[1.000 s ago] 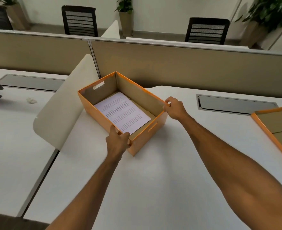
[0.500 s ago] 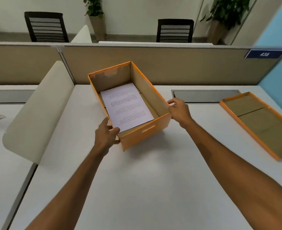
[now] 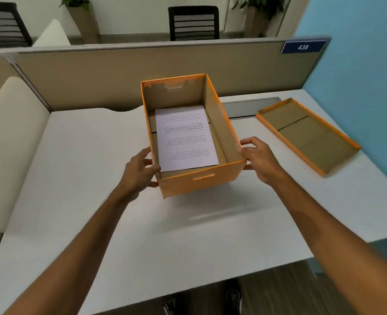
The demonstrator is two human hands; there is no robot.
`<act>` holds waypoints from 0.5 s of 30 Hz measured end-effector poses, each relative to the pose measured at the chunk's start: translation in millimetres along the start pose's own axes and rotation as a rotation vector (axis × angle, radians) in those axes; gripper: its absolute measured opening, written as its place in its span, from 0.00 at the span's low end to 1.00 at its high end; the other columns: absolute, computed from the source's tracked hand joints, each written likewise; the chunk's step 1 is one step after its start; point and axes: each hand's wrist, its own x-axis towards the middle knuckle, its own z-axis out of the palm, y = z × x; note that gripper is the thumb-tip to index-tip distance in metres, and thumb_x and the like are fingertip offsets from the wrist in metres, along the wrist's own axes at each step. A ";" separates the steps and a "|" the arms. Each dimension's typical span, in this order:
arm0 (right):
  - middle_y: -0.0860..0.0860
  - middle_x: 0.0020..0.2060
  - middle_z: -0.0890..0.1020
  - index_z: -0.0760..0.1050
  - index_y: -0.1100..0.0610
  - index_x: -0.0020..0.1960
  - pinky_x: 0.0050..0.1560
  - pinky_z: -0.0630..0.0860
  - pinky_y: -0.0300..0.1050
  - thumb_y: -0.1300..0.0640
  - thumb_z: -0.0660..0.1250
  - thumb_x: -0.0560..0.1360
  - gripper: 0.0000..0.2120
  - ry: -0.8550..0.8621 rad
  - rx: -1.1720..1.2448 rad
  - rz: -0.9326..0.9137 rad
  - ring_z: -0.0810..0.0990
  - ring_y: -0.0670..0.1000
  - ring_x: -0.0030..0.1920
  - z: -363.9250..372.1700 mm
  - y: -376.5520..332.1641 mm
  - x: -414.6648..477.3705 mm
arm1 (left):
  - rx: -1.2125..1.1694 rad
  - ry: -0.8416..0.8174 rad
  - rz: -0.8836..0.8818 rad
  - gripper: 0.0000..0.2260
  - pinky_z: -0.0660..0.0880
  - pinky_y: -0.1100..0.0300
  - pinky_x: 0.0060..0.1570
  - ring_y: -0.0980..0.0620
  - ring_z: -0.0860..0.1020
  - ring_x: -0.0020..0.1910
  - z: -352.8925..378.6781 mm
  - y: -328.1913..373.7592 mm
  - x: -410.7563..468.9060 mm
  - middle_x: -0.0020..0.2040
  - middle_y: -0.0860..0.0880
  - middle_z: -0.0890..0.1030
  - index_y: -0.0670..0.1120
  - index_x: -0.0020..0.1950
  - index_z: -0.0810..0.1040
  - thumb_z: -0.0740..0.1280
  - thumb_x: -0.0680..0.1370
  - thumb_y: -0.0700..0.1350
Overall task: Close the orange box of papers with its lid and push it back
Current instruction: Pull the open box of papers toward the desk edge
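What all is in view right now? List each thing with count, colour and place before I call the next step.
Orange box: 1, orange outside and brown inside, open, middle of the desk.
Papers: 1 stack, white with printed text, lying flat inside the box.
Lid: 1, orange rim and brown inside, upside down on the desk to the right of the box.
Desk: 1, white, under everything.
Partition: 1, beige, behind the desk.
Number plate: 1, blue, reads 438, top right of the partition.
Chairs: 2, black, beyond the partition.
Potted plants: 2, green, by the far wall.
Left hand: 1, on the box's near-left corner.
Right hand: 1, on the box's near-right corner.
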 end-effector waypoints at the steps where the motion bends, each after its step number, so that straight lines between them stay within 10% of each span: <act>1: 0.53 0.46 0.86 0.76 0.54 0.58 0.34 0.81 0.43 0.56 0.67 0.78 0.09 -0.008 0.018 -0.007 0.86 0.49 0.42 -9.6 4.7 -6.3 | 0.006 -0.012 0.002 0.30 0.80 0.34 0.51 0.37 0.78 0.64 7.3 1.4 -3.6 0.68 0.38 0.76 0.51 0.79 0.63 0.68 0.79 0.40; 15: 0.49 0.44 0.88 0.77 0.52 0.63 0.36 0.82 0.46 0.60 0.67 0.79 0.13 -0.136 0.073 -0.038 0.87 0.50 0.44 -123.8 72.4 -57.7 | 0.052 0.002 -0.093 0.29 0.81 0.35 0.50 0.37 0.79 0.62 118.9 1.3 -68.4 0.66 0.40 0.78 0.52 0.79 0.63 0.68 0.79 0.44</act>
